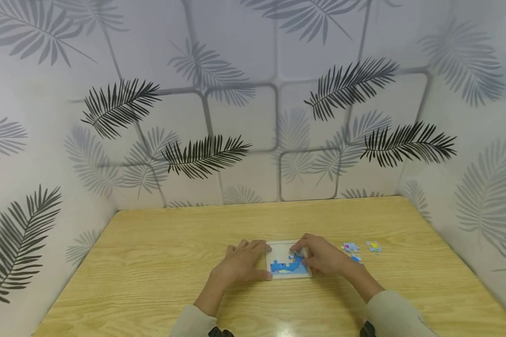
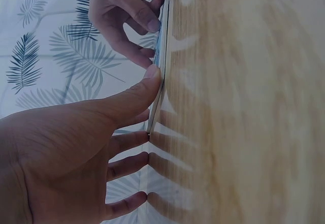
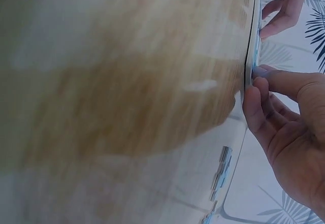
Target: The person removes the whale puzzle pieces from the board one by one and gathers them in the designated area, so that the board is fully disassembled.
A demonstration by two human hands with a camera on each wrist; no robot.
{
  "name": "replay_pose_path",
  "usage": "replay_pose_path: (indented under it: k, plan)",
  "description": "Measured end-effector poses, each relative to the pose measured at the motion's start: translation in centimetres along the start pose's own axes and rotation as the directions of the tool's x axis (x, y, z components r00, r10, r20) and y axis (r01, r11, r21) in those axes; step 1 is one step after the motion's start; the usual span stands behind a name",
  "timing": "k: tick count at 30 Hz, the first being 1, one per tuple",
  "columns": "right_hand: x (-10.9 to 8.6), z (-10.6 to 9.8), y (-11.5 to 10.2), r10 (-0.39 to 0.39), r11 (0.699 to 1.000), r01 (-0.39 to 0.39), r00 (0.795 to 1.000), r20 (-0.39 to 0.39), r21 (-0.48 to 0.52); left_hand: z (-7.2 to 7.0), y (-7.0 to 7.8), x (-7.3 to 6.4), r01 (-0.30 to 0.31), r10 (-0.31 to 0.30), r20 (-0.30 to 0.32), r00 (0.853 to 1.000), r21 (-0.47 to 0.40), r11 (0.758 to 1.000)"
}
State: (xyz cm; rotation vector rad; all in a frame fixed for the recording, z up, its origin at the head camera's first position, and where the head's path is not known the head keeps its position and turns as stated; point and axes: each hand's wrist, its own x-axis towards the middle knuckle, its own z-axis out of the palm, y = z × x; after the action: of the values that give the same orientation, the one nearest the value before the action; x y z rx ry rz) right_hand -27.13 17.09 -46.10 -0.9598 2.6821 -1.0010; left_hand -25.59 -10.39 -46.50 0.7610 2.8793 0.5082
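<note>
A small jigsaw puzzle tray (image 1: 289,275) with a pale rim lies on the table, blue pieces (image 1: 283,267) along its lower part. At its left edge my left hand (image 1: 241,264) has its fingers spread, the thumb and a fingertip touching the rim. Over the tray's right side, my right hand (image 1: 325,256) has thumb and index finger bent around a blue puzzle piece (image 1: 297,258). Both wrist views see the tray edge-on; the left hand's straight fingers (image 2: 129,168) show there, and the right thumb (image 3: 269,75) rests at the tray's edge.
Loose puzzle pieces lie right of the tray: a pale blue one (image 1: 351,247), one with a yellow pattern (image 1: 374,246) and a blue one (image 1: 356,258) partly behind the right hand. The wooden table (image 1: 160,262) meets a leaf-patterned wall (image 1: 253,178) at the back.
</note>
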Motion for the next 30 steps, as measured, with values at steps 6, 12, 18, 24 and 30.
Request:
replay_pose_path:
  k: [6, 12, 18, 24, 30]
  plan:
    - [0.2, -0.1, 0.0, -0.013, 1.0, 0.013, 1.0, 0.007, 0.004, -1.3, 0.9, -0.7, 0.005, -0.004, 0.021, 1.0, -0.022, 1.0]
    - [0.0, -0.4, -0.1, -0.002, 1.0, 0.002, 1.0, 0.0, -0.016, -1.3, 1.0, -0.5, 0.007, -0.007, 0.023, 1.0, -0.021, 1.0]
    - [-0.1, -0.1, 0.0, 0.003, 1.0, -0.003, 1.0, -0.02, -0.017, -1.1, 1.1, -0.4, 0.021, -0.02, 0.041, 0.999, -0.009, 1.0]
    - [-0.3, -0.1, 0.1, 0.03, 0.999, -0.031, 0.999, -0.045, -0.027, -1.0, 1.1, -0.5, 0.015, -0.015, 0.038, 0.999, -0.004, 1.0]
    - [-0.6, -1.0, 0.2, 0.082, 0.99, -0.077, 0.996, -0.038, 0.12, -0.8, 0.6, -0.4, 0.014, -0.013, 0.029, 0.999, -0.01, 1.0]
